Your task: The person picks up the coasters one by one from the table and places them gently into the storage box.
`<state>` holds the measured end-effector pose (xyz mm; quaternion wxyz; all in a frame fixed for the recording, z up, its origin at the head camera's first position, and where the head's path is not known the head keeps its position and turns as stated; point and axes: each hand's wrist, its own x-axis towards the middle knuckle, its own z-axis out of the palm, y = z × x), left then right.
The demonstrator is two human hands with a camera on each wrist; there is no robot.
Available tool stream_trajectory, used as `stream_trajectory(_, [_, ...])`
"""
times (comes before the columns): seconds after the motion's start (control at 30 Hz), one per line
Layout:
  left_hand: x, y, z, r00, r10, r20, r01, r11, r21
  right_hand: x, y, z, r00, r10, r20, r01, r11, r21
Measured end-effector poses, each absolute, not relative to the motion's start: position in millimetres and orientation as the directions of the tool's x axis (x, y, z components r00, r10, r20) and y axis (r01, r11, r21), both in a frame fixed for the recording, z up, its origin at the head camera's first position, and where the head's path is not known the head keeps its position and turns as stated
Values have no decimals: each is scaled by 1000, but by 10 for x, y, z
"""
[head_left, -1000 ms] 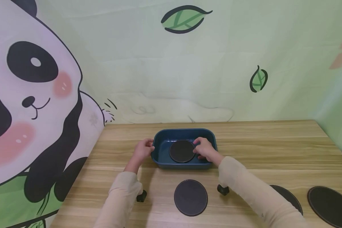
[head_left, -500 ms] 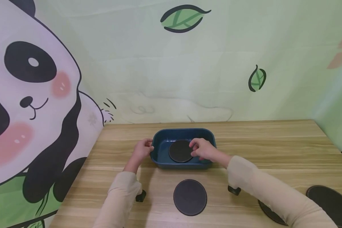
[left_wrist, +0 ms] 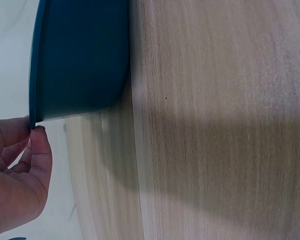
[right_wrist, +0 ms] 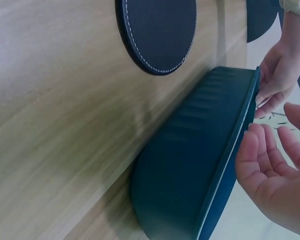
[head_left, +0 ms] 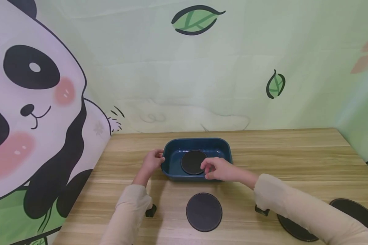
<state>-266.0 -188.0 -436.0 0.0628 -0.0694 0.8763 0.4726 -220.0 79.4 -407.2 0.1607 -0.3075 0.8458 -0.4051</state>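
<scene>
A dark blue rectangular dish (head_left: 184,178) stands at the back of the wooden table. Inside it lies a black round coaster (head_left: 190,161), its right edge partly covered by my right hand. With thumb and fingers my left hand (head_left: 152,161) pinches the rim at the dish's left end; the left wrist view shows this grip (left_wrist: 20,175) close up. My right hand (head_left: 222,169) hovers over the dish's front right part, fingers loosely bent and holding nothing. In the right wrist view its fingers (right_wrist: 250,155) are near the rim. Another coaster (head_left: 203,212), white-stitched in that view, lies in front.
Two more black discs, one (head_left: 295,228) partly under the right sleeve and another (head_left: 355,214) farther right, lie on the table (head_left: 294,153). A cloth backdrop (head_left: 233,68) with a panda and leaves stands behind. Both wrists wear small black devices (head_left: 151,211).
My right hand has drawn back from the coaster in the dish toward the dish's front edge, its forearm swinging right. The coaster stays put. My left hand keeps its place at the rim.
</scene>
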Motion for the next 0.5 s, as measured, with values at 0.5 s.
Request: stream_trajectory(0.5, [-2662,-1882,-4357,-984,-61,-169,-174,549,817,-1960,778,-4210,-622,-766,-163,-445,517,-731])
